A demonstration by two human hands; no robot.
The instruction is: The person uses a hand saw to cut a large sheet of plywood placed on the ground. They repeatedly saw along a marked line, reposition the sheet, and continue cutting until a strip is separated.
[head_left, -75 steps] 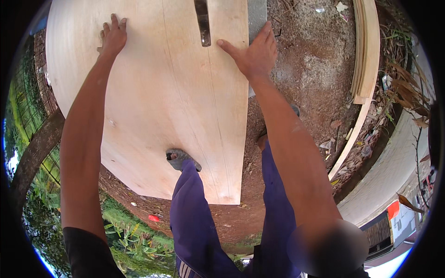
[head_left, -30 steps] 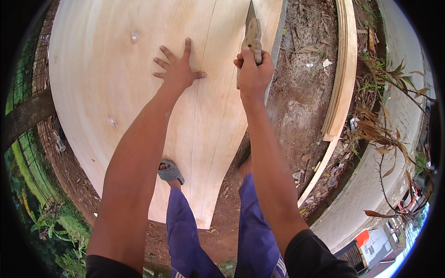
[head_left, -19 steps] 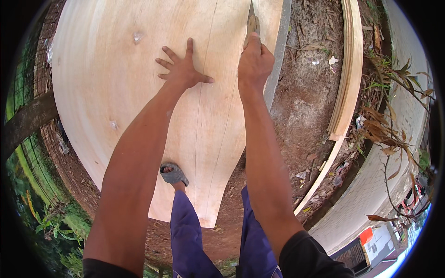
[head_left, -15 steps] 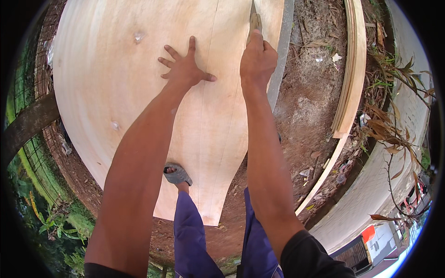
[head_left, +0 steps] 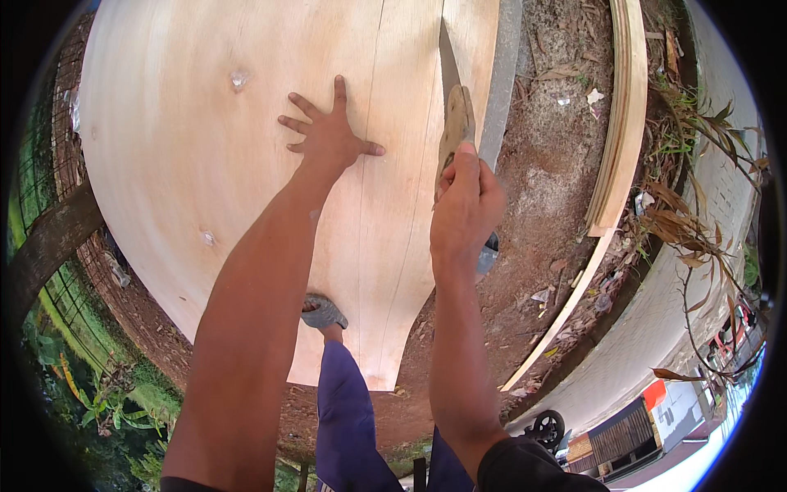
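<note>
A large sheet of pale plywood [head_left: 180,156] lies beneath both of my hands, with thin lines running lengthwise along it. My left hand [head_left: 329,139] presses flat on the sheet, fingers spread wide, left of the lines. The handle of a handsaw [head_left: 457,123] is in the closed grip of my right hand [head_left: 467,205]. Its blade points away from me and meets the plywood near the right edge, at a cut whose far part leaves the view. My sandalled left foot [head_left: 325,312] stands on the near end of the sheet.
A grey strip [head_left: 502,78] runs along the sheet's right side. Stacked boards [head_left: 619,123] lie farther right on reddish soil, beside a pale block wall [head_left: 730,98]. Dry twigs and leaves [head_left: 684,230] hang over there. My other sandal [head_left: 489,254] is on the ground beside the sheet.
My right hand has drawn back toward me with the handsaw, and more of its handle and blade shows. My left hand stays flat on nearly the same spot. The view has shifted slightly.
</note>
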